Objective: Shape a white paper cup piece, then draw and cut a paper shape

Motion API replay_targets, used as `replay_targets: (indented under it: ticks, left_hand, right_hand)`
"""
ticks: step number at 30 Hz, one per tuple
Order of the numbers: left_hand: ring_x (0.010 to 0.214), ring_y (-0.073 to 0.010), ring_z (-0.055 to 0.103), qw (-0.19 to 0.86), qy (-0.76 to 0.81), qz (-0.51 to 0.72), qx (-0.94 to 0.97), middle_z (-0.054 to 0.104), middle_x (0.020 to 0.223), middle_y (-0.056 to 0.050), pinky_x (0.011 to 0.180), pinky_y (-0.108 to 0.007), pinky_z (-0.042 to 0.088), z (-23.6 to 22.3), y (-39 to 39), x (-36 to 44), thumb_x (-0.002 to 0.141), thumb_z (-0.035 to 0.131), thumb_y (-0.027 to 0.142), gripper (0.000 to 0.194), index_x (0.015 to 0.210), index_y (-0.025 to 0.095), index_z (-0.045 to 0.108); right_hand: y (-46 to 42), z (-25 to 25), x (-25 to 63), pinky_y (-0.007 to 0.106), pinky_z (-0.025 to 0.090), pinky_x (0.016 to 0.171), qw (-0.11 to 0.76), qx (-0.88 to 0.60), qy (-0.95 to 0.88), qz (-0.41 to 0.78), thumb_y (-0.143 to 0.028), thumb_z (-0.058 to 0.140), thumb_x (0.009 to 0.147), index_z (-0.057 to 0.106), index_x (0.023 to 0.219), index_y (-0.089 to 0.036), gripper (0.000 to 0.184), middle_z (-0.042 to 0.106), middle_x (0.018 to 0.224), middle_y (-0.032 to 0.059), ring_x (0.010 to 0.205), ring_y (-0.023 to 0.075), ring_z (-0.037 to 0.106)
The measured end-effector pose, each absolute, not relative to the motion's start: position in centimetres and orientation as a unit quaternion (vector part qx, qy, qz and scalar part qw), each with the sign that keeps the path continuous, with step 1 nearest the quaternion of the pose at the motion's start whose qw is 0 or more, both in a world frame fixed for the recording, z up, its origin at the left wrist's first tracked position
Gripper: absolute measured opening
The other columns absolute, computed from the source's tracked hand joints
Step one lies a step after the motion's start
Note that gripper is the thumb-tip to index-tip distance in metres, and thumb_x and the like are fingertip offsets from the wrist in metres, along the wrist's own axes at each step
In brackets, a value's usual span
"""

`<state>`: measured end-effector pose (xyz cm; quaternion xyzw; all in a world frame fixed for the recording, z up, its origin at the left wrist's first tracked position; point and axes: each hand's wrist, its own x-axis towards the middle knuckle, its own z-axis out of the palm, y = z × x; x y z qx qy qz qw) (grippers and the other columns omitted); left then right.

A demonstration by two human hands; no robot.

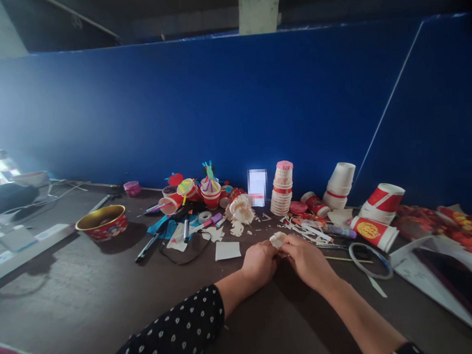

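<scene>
My left hand (259, 262) and my right hand (305, 262) meet over the dark table (88, 303), pinching a small curled piece of white paper (278, 240) between their fingertips. Part of the paper is hidden by my fingers. Just left of my hands lies a flat white paper square (228, 250). Paper scraps (301, 229) are scattered beyond my fingers, and a frilled white paper-cup craft (240, 210) stands farther ahead. A coil of thin wire or plastic band (369, 261) lies to the right of my right hand.
Stacked red-and-white paper cups (281, 188) and white cups (340, 185) stand along a blue wall (202, 110). Decorated cups, marker pens and tape cluster left of them. A gold-lined red bowl (101, 223) sits at left, with a power strip (31, 246) beyond it. Printed sheets lie at right.
</scene>
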<state>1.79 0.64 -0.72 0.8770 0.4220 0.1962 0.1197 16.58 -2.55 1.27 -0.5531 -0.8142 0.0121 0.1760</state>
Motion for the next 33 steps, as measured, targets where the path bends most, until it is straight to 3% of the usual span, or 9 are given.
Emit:
replay_targets:
  ticks: [14, 20, 27, 33]
  left_hand:
    - [0.086, -0.0181, 0.056, 0.119, 0.416, 0.199, 0.879, 0.062, 0.091, -0.004, 0.078, -0.027, 0.044, -1.1, 0.9, 1.8, 0.078, 0.046, 0.019, 0.019, 0.086, 0.019, 0.063]
    - [0.095, -0.0170, 0.055, 0.139, 0.376, 0.221, 0.889, 0.060, 0.104, -0.004, 0.085, -0.026, 0.041, -0.9, 0.9, 1.8, 0.081, 0.043, 0.017, 0.023, 0.097, 0.020, 0.060]
    - [0.086, -0.0175, 0.057, 0.114, 0.401, 0.175, 0.892, 0.061, 0.091, -0.006, 0.077, -0.026, 0.043, -0.8, 0.8, 2.1, 0.082, 0.041, 0.019, 0.020, 0.080, 0.016, 0.061]
    - [0.086, -0.0182, 0.057, 0.101, 0.393, 0.190, 0.894, 0.061, 0.093, -0.006, 0.075, -0.026, 0.044, -1.4, 1.1, 2.1, 0.081, 0.041, 0.017, 0.019, 0.081, 0.016, 0.061]
  right_hand:
    - [-1.8, 0.9, 17.3, 0.025, 0.037, 0.070, 0.173, -0.527, -0.832, 0.034, -0.014, 0.043, 0.078, 0.065, 0.067, -0.020, 0.025, 0.062, 0.077, 0.0033, 0.080, 0.0169, 0.054]
    - [-2.0, 1.3, 17.2, 0.024, 0.037, 0.072, 0.164, -0.535, -0.828, 0.041, -0.013, 0.040, 0.078, 0.067, 0.072, -0.021, 0.028, 0.065, 0.081, 0.0040, 0.082, 0.0168, 0.055]
    - [-1.7, 1.0, 17.4, 0.023, 0.036, 0.067, 0.161, -0.567, -0.806, 0.049, -0.014, 0.041, 0.076, 0.062, 0.103, -0.023, 0.035, 0.066, 0.083, 0.0047, 0.076, 0.0162, 0.058]
    - [-1.8, 1.1, 17.3, 0.023, 0.033, 0.060, 0.138, -0.570, -0.810, 0.009, -0.016, 0.040, 0.078, 0.064, 0.089, -0.023, 0.028, 0.063, 0.071, 0.0032, 0.068, 0.0156, 0.057]
